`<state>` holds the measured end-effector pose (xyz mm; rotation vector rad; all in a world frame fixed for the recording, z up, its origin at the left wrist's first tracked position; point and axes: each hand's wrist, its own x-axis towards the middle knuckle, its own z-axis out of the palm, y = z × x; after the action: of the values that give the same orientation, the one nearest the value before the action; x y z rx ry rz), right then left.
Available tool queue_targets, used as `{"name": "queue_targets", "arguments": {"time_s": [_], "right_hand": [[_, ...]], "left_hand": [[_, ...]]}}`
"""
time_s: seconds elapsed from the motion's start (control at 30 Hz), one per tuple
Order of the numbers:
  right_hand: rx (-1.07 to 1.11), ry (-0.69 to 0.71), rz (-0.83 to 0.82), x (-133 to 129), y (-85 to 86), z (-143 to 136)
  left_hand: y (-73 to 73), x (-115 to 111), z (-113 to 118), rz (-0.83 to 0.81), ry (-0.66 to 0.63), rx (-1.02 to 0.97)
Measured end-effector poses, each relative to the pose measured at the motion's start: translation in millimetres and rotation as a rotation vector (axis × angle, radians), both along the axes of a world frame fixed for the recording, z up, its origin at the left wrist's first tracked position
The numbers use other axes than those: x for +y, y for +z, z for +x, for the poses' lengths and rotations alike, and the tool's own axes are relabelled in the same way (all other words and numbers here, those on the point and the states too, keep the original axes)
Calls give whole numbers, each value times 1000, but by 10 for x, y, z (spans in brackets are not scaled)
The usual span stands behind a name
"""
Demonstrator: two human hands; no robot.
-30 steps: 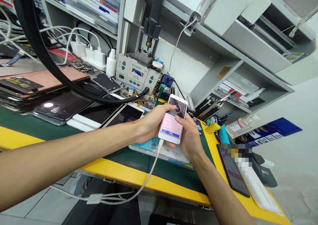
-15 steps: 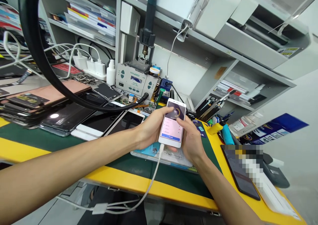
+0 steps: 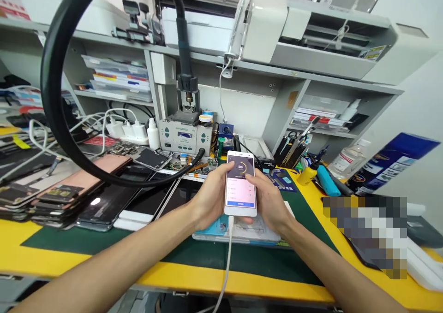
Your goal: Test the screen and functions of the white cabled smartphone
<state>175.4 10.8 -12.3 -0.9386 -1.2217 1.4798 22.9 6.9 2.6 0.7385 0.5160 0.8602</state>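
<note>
A white phone is held upright between both my hands, its screen lit with a "50" in a ring, a pink list and a blue bar. My left hand grips its left edge, thumb at the upper screen. Around the right edge is my right hand, its thumb over the screen's right side. A white cable is plugged into the phone's bottom and hangs past the bench edge. Beneath the hands lies a clear flat case with a blue part, on the green mat.
Stacked phones and panels fill the left side. Behind stands a grey soldering station with a thick black hose. Right are a yellow bottle, a turquoise tube, a tool holder and a blurred-out patch.
The view has levelled and tilted up, showing more of the shelves. Both hands still hold the phone. My right thumb has shifted slightly on the screen.
</note>
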Motion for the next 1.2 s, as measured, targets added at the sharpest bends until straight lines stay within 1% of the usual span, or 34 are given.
{"name": "queue_targets", "arguments": {"time_s": [0.1,0.23,0.37,0.47,0.67,0.77,0.87,0.97,1.2], "right_hand": [[-2,14,-17,27,8,10],[6,61,-75,53,52,42],[-14,131,-93,59,103,77],[-28,150,-98,63,121,87],[-46,170,-62,84,106,91],[-69,170,-52,82,102,91],[-82,170,-45,73,106,88],[-83,164,-46,68,105,85],[-46,126,-90,69,106,64]], "left_hand": [[20,-1,5,-6,1,-4],[38,-2,5,-62,4,6],[27,15,4,-90,17,6],[8,33,1,-93,18,-6],[-22,53,-8,-98,20,-15],[-15,51,-3,-101,37,-19],[-6,42,-2,-106,27,-15],[-6,34,-4,-107,10,-14],[36,17,11,-115,28,-9]]}}
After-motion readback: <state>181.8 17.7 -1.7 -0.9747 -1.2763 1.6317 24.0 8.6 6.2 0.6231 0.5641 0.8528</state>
